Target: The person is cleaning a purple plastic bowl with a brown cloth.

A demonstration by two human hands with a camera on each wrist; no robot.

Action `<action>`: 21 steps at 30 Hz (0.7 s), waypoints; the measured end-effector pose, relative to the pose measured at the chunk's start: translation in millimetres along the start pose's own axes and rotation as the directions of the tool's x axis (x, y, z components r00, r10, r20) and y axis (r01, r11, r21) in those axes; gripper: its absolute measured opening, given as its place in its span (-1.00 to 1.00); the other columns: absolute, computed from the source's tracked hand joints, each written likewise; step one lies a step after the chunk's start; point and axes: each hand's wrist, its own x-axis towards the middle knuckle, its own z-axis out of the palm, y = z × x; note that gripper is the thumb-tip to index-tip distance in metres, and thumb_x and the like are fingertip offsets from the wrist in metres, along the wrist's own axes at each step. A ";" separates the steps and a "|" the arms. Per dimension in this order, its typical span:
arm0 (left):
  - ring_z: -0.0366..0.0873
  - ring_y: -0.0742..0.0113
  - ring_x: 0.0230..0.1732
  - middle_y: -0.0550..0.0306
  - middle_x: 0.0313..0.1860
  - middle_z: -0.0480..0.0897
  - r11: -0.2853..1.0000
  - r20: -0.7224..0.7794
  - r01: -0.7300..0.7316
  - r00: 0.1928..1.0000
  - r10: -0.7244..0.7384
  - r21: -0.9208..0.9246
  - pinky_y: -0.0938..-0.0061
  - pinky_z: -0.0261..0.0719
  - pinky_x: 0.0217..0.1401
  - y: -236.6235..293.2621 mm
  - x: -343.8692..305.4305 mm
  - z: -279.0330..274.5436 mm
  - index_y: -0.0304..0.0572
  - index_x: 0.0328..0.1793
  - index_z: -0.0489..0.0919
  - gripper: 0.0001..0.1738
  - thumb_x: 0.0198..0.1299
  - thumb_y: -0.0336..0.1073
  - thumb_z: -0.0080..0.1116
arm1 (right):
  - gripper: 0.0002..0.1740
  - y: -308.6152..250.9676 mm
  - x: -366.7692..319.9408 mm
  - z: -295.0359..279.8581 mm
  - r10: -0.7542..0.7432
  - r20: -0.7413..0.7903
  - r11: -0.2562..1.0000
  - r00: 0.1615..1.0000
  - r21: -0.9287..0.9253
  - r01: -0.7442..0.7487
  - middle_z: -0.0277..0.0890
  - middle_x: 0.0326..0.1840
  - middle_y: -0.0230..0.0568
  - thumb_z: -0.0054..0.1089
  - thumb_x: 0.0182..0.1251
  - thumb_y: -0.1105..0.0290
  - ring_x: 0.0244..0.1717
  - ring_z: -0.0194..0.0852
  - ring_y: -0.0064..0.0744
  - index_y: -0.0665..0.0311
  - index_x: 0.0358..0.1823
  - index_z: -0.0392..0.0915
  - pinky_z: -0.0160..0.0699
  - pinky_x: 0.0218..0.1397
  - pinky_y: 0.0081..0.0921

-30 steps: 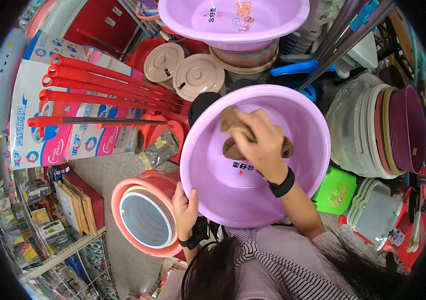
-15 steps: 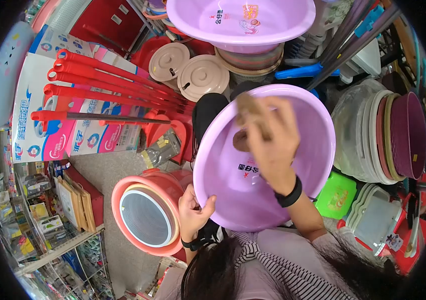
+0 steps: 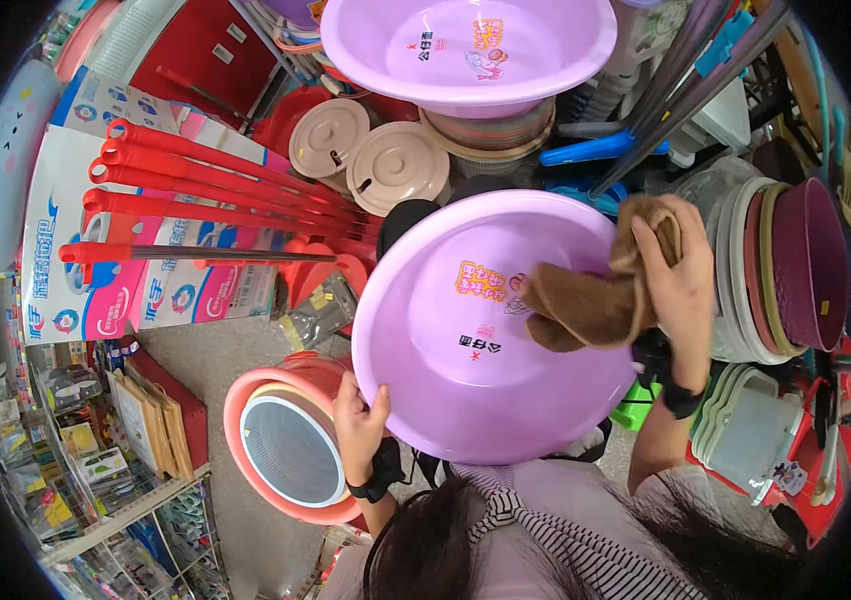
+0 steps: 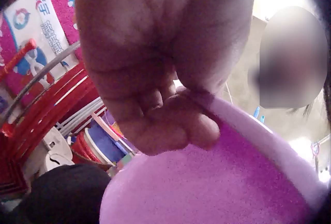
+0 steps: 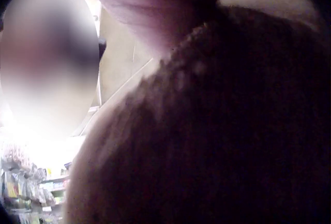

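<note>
A purple plastic basin [image 3: 446, 395] with printed characters inside tilts in front of the person's body. At its near left rim my left hand [image 3: 360, 425] grips the edge, thumb inside. The left wrist view shows the curled fingers of the left hand [image 4: 160, 115] at the basin's rim [image 4: 248, 120]. Over the basin's right side, my right hand [image 3: 684, 285] holds a bunched brown cloth [image 3: 591, 305], whose loose folds hang toward the basin's middle. Dark and close, the same cloth [image 5: 232, 131] fills most of the right wrist view, below part of the right hand [image 5: 145, 12].
Another purple basin [image 3: 376, 60] stands ahead on a stack of baskets. Red poles [image 3: 216, 165] jut out at left before printed boxes [image 3: 56, 225]. Nested tubs [image 3: 246, 470] sit on the floor at near left. Stacked bins [image 3: 811, 265] and blue-handled tools [image 3: 586, 152] stand at right.
My right hand has moved the brown cloth from the basin's far middle to its right side, and it now hangs in folds. More print inside the basin shows. My left hand stays at the rim.
</note>
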 end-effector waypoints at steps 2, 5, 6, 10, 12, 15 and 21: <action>0.40 0.69 -0.44 0.28 -0.49 0.55 0.997 0.004 -0.019 1.000 0.019 0.071 0.72 0.33 -0.44 -3.8 6.4 -3.2 -0.35 -0.17 0.42 -0.83 0.30 -0.45 0.20 | -0.74 15.0 1.3 -19.8 0.113 0.174 0.992 0.978 0.036 -0.121 0.51 -0.07 -0.12 0.29 0.28 0.46 -0.05 0.52 -0.29 0.39 -0.05 0.50 0.46 0.06 -0.44; 0.38 0.69 -0.48 0.29 -0.53 0.55 0.993 0.000 -0.024 1.000 0.024 0.117 0.71 0.31 -0.48 -2.0 15.7 -5.9 -0.36 -0.19 0.44 -0.83 0.29 -0.45 0.21 | -0.69 22.5 0.2 -27.9 0.258 0.490 0.840 0.832 0.312 -0.444 0.50 -0.10 -0.28 0.28 0.33 0.44 -0.05 0.44 -0.54 0.36 0.02 0.45 0.44 0.06 -0.55; 0.38 0.69 -0.51 0.29 -0.59 0.54 0.971 -0.016 -0.037 0.999 0.042 0.237 0.68 0.30 -0.51 -1.0 19.4 -8.3 -0.37 -0.18 0.48 -0.85 0.27 -0.45 0.23 | -0.69 23.3 -5.5 -28.6 0.213 0.463 0.870 0.860 0.310 -0.383 0.47 -0.10 -0.33 0.28 0.34 0.44 -0.05 0.40 -0.60 0.35 0.03 0.43 0.43 0.06 -0.58; 0.47 0.59 -0.46 0.22 -0.51 0.59 0.887 -0.079 -0.030 0.994 0.075 0.460 0.66 0.41 -0.40 7.2 30.1 -8.7 -0.40 -0.04 0.53 -0.79 0.26 -0.46 0.23 | -0.68 16.0 -18.9 -32.6 0.091 0.404 0.892 0.910 0.373 -0.255 0.44 -0.12 -0.38 0.31 0.25 0.52 -0.04 0.38 -0.62 0.32 -0.02 0.42 0.39 0.07 -0.59; 0.56 0.42 -0.15 0.00 -0.16 0.62 0.981 -0.303 -0.128 0.938 0.168 0.148 0.56 0.52 -0.09 4.4 32.5 -2.4 -0.39 0.17 0.50 -0.63 0.25 -0.48 0.22 | -0.61 1.2 -24.2 -37.1 0.048 0.335 0.846 0.941 0.487 -0.217 0.44 -0.18 -0.29 0.41 0.06 0.51 -0.08 0.43 -0.50 0.29 -0.09 0.45 0.41 0.03 -0.52; 0.40 0.33 0.27 -0.08 0.26 0.40 0.861 -0.410 -0.221 0.807 0.425 0.458 0.38 0.41 0.27 32.8 35.9 12.6 -0.35 0.38 0.33 -0.49 0.30 -0.51 0.13 | -0.58 -14.8 -29.7 -40.8 -0.286 0.250 0.787 0.925 0.612 0.079 0.46 -0.22 -0.20 0.53 -0.11 0.40 -0.18 0.45 -0.40 0.26 -0.21 0.50 0.42 -0.08 -0.49; 0.22 0.18 0.41 -0.01 0.41 0.21 0.960 -0.575 -0.253 0.772 0.273 0.117 0.21 0.24 0.43 46.8 14.1 25.4 -0.14 0.62 -0.14 -0.18 0.42 -0.24 0.08 | -0.57 -56.7 -53.5 -21.0 -0.629 0.313 0.705 0.711 0.615 0.352 0.53 -0.22 -0.06 0.53 -0.11 0.25 -0.43 0.60 -0.18 0.28 -0.19 0.64 0.51 -0.45 -0.43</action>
